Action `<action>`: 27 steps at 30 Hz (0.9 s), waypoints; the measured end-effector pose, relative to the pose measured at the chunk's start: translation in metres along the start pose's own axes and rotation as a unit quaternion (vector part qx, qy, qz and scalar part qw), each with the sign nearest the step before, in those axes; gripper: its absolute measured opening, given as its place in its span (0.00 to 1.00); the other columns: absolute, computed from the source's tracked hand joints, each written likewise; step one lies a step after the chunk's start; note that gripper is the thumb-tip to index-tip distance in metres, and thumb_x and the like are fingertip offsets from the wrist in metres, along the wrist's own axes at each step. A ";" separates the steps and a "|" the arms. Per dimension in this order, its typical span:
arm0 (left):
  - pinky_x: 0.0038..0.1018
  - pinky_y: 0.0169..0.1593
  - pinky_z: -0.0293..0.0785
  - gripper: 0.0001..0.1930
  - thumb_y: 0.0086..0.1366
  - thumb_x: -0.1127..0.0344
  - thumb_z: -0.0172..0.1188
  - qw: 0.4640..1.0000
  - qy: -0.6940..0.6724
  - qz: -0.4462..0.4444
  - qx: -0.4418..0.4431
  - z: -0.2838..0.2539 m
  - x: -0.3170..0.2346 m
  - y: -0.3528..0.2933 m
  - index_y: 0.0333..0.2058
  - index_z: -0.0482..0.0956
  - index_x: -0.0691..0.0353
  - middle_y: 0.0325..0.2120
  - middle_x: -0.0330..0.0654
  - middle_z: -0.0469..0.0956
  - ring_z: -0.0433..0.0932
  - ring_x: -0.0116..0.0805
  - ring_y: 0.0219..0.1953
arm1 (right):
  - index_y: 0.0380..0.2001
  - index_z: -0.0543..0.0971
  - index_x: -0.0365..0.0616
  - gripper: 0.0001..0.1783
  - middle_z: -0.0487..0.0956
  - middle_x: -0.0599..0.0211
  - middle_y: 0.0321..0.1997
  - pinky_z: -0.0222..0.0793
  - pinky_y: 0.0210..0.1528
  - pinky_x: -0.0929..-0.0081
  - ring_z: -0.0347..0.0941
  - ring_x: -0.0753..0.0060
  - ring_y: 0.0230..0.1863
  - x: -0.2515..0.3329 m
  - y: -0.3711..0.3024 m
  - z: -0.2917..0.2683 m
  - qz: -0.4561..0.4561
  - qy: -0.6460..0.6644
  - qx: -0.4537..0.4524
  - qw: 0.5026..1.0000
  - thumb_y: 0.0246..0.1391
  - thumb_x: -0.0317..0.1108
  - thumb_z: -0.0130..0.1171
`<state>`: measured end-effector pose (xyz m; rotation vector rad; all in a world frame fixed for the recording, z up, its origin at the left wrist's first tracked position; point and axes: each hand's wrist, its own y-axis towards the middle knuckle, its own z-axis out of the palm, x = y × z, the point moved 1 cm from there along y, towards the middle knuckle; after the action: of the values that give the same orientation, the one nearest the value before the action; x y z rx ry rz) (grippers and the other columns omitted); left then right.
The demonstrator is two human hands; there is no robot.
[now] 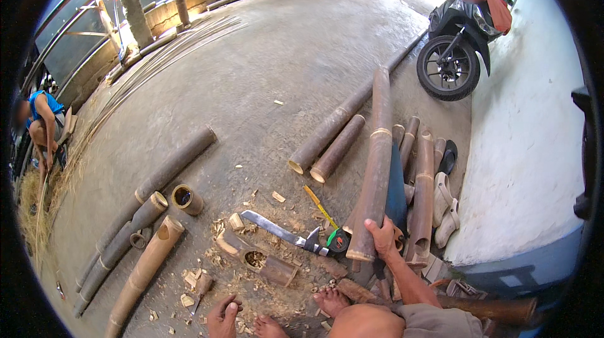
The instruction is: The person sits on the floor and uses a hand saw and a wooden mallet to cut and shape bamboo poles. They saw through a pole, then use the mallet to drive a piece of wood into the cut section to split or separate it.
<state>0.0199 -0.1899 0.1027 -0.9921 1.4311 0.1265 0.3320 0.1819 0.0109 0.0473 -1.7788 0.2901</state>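
My right hand (pixel 382 238) is closed around the lower end of a long brown bamboo pole (pixel 376 162), which leans up and away from me. Low in the picture, my left hand (pixel 223 318) rests near my bare foot, holding nothing, its fingers loosely bent and apart. Between the hands lies a short bamboo piece (pixel 280 270) with an opening full of chips. Just beyond it are a machete (pixel 277 230) and a tape measure (pixel 338 241) with its yellow blade pulled out. A small chisel-like tool (pixel 201 288) lies among wood chips near my left hand.
Several cut bamboo lengths (pixel 148 269) lie to the left, beside an upright bamboo cup (pixel 187 199). More bamboo (pixel 424 193) and sandals (pixel 445 212) line the right wall. A motorbike (pixel 456 49) stands farther back. Another person (pixel 47 118) crouches at far left.
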 end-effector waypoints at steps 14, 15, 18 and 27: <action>0.35 0.58 0.74 0.39 0.68 0.48 0.64 0.984 -0.140 0.104 0.019 0.064 -0.072 0.099 0.70 0.62 0.64 0.56 0.50 0.76 0.76 0.39 0.56 | 0.66 0.65 0.35 0.50 0.79 0.58 0.55 0.70 0.60 0.65 0.75 0.65 0.55 0.089 -0.070 0.094 -0.054 -0.010 0.337 0.940 0.47 0.51 0.75; 0.36 0.57 0.74 0.45 0.66 0.43 0.65 0.978 -0.192 0.085 0.012 0.067 -0.075 0.107 0.72 0.59 0.62 0.57 0.48 0.76 0.76 0.39 0.56 | 0.67 0.63 0.35 0.52 0.79 0.57 0.56 0.70 0.60 0.65 0.75 0.65 0.56 0.092 -0.077 0.101 -0.054 -0.021 0.367 0.928 0.46 0.51 0.75; 0.38 0.54 0.76 0.50 0.63 0.39 0.67 0.947 -0.310 0.081 0.009 0.066 -0.074 0.122 0.73 0.56 0.62 0.57 0.48 0.75 0.77 0.40 0.55 | 0.71 0.58 0.34 0.60 0.77 0.48 0.60 0.69 0.64 0.61 0.76 0.55 0.60 0.093 -0.092 0.116 -0.075 -0.110 0.470 0.873 0.43 0.54 0.77; 0.43 0.61 0.71 0.39 0.57 0.49 0.75 0.797 -0.545 0.063 -0.252 0.017 0.024 0.073 0.60 0.68 0.60 0.49 0.42 0.76 0.77 0.40 0.52 | 0.72 0.59 0.44 0.59 0.76 0.41 0.58 0.72 0.57 0.49 0.77 0.38 0.56 0.073 -0.064 0.172 -0.264 -0.392 0.592 0.653 0.45 0.63 0.71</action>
<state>-0.0068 -0.1457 0.0435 -0.9631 0.3601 1.0524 0.1634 0.0909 0.0585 1.8514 -1.9499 1.0764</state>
